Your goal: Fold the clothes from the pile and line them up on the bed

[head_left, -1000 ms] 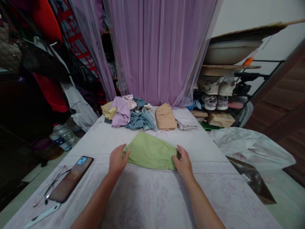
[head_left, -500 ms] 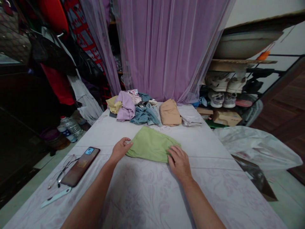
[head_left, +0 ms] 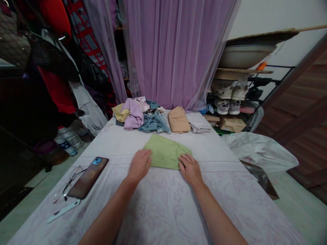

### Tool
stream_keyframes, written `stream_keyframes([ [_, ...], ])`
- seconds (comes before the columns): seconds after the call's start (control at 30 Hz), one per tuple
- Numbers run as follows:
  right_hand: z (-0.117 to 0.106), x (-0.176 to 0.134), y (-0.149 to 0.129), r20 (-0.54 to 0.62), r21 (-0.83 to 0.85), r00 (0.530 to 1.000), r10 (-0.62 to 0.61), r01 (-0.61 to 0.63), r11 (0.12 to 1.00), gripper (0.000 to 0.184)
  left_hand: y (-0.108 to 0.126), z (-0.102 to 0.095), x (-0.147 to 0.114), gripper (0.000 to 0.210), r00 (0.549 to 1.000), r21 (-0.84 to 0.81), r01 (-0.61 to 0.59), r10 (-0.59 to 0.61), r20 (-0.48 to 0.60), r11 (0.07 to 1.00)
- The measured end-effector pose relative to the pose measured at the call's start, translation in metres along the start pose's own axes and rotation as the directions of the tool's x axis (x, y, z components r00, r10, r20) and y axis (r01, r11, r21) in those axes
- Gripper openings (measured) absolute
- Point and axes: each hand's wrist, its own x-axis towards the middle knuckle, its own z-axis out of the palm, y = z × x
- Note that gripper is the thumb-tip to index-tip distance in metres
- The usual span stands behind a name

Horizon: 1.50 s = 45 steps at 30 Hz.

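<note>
Green cloth, left hand farther inward

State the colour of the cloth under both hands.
The cloth is light green, in the head view.

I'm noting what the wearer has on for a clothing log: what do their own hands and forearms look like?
The left hand and right hand are ungloved. The left forearm and right forearm show no sleeve, watch or bracelet as far as they are in frame. No ring shows, though the fingers are too soft to be sure.
</note>
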Motion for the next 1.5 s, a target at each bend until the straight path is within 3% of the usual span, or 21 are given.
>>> stream_keyframes([
  [0.07, -0.001, 0.000, -0.001, 0.007, -0.007, 1.000, 0.012, -0.012, 1.000, 0.025, 0.015, 0.014, -0.002, 0.043, 0.990, -0.001, -0.121, 0.120, 0.078, 0.993],
  [0.13, -0.001, -0.001, -0.003, 0.014, -0.019, 0.999, 0.036, -0.035, 0.999, 0.025, 0.022, 0.025, -0.007, 0.051, 0.981, 0.035, -0.147, 0.141, 0.132, 0.988],
  [0.23, -0.002, -0.002, -0.006, 0.015, -0.039, 0.997, 0.081, -0.081, 0.996, 0.026, 0.017, 0.032, -0.017, 0.057, 0.986, 0.118, -0.111, 0.094, 0.140, 0.987],
  [0.37, -0.002, -0.005, -0.007, 0.002, -0.038, 0.995, 0.099, -0.099, 0.994, 0.027, -0.005, 0.025, -0.026, 0.055, 0.994, 0.173, 0.008, -0.027, 0.105, 0.985],
  [0.53, 0.001, -0.007, -0.002, -0.118, 0.004, 0.992, 0.050, -0.050, 0.999, 0.026, -0.033, 0.013, -0.034, 0.042, 0.986, -0.048, 0.168, -0.167, 0.014, 0.985],
  [0.63, 0.004, -0.009, 0.003, -0.210, 0.067, 0.976, 0.051, -0.038, 0.997, 0.027, -0.043, 0.010, -0.037, 0.033, 0.952, -0.231, 0.259, -0.288, -0.105, 0.938],
  [0.73, 0.005, -0.010, 0.008, -0.239, 0.129, 0.968, 0.074, -0.044, 0.991, 0.028, -0.046, 0.007, -0.038, 0.024, 0.927, -0.289, 0.310, -0.355, -0.120, 0.906],
  [1.07, 0.007, -0.008, 0.014, -0.241, 0.148, 0.970, 0.014, 0.023, 0.989, 0.026, -0.060, 0.001, -0.041, 0.028, 0.977, -0.309, 0.212, -0.213, 0.032, 0.927],
  [1.5, 0.005, -0.009, 0.013, -0.198, 0.189, 0.978, 0.057, -0.018, 0.982, 0.026, -0.053, -0.012, -0.041, 0.013, 0.988, -0.351, 0.154, -0.147, 0.047, 0.924],
])
